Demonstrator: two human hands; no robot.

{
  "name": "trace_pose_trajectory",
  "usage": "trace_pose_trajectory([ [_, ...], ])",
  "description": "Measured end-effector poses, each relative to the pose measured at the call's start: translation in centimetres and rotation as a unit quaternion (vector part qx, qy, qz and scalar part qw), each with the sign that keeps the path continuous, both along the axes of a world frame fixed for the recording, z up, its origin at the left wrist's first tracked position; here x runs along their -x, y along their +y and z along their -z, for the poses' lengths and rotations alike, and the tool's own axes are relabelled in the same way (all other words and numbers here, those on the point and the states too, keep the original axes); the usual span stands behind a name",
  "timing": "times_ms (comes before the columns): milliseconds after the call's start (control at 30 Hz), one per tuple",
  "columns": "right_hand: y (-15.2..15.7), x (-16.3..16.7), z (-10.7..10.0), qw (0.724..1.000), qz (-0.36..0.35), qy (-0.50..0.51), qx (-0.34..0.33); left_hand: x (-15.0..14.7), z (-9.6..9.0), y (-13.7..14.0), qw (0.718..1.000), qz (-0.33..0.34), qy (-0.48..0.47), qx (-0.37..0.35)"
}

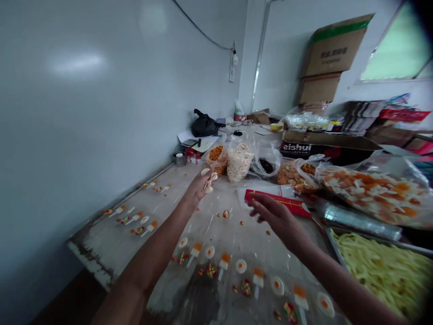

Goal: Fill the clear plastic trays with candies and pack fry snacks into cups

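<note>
My left hand (202, 186) is closed around several small white egg-shaped candies (210, 180), near the bags at the back of the table. My right hand (270, 212) hovers to the right with fingers spread and nothing in them, close to a red printed packet (280, 202). Between my arms, rows of candies lie on the tabletop: round fried-egg shapes (241, 266), orange-and-white popsicle shapes (258, 277) and round red-green pieces (246, 287). Another group with popsicle shapes (134, 217) lies along the left side.
Behind my hands stand clear bags of orange bits (218, 158), white pieces (239, 164) and dark pieces (266, 164). A large bag of orange-white candies (385, 189), a plastic-wrapped roll (360, 220) and a tray of pale yellow strips (382, 266) occupy the right. A wall borders the left.
</note>
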State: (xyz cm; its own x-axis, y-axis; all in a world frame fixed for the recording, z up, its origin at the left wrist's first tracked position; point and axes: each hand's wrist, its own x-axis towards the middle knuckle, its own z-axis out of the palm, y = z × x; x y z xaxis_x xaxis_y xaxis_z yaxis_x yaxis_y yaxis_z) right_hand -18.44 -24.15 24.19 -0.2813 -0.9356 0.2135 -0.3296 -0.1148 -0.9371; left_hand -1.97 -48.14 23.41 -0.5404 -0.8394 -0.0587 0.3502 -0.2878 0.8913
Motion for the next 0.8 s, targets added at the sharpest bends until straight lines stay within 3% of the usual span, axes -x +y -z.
trace_pose_trajectory([
  [67,-4.8,-3.9,0.3,0.993,-0.012,-0.116,0.011,-3.6,1.2,2.1,1.000,-0.023,-0.009,0.007],
  [167,-9.7,-10.1,1.5,0.984,-0.025,-0.173,0.012,-8.6,2.2,4.7,0.998,-0.054,-0.017,0.024],
  [333,-11.8,-17.8,3.1,0.961,-0.083,-0.251,-0.085,-15.8,2.9,6.9,0.987,-0.116,-0.044,0.100],
  [433,-12.5,-20.1,3.7,0.946,-0.100,-0.290,-0.105,-18.5,3.9,7.0,0.988,-0.131,-0.037,0.074],
  [567,-14.9,-21.8,4.8,0.928,-0.103,-0.340,-0.112,-20.2,4.9,6.1,0.996,-0.088,-0.018,0.000],
  [800,-19.3,-22.4,6.8,0.935,-0.111,-0.318,-0.110,-21.4,5.7,2.5,0.994,-0.074,-0.075,0.024],
])
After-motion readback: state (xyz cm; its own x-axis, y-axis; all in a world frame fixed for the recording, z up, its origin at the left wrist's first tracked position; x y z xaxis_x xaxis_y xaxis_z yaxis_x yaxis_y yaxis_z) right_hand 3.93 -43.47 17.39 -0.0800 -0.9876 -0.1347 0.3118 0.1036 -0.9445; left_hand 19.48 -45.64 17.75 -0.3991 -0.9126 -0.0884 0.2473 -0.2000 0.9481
